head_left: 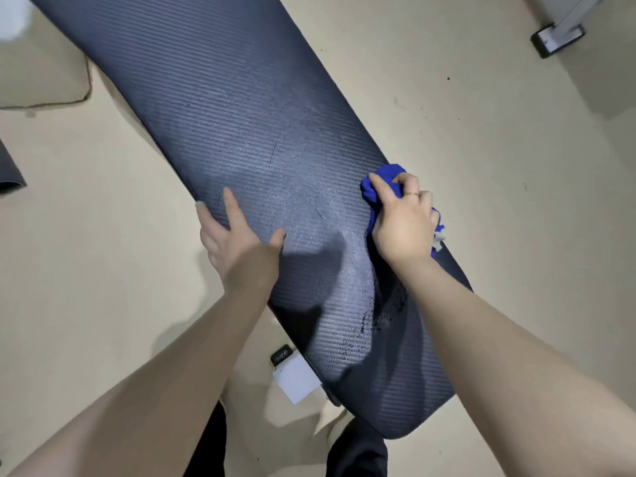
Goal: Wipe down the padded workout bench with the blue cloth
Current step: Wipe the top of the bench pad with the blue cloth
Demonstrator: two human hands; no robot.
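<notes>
A long dark padded bench (241,132) with a ribbed, carbon-weave surface runs diagonally from top left to bottom right. My right hand (404,222) presses a bunched blue cloth (382,182) onto the pad close to its right edge; blue fabric sticks out past my fingers and behind my wrist. My left hand (237,242) rests flat on the pad's left edge, fingers spread, thumb on top, gripping nothing else. Dark wet specks lie on the pad below my right forearm.
Beige floor (481,132) surrounds the bench. A white bench foot (297,378) with a black cap sticks out under the pad near my legs. A grey metal frame foot (557,37) stands at top right. A dark mat corner (10,170) lies at the left edge.
</notes>
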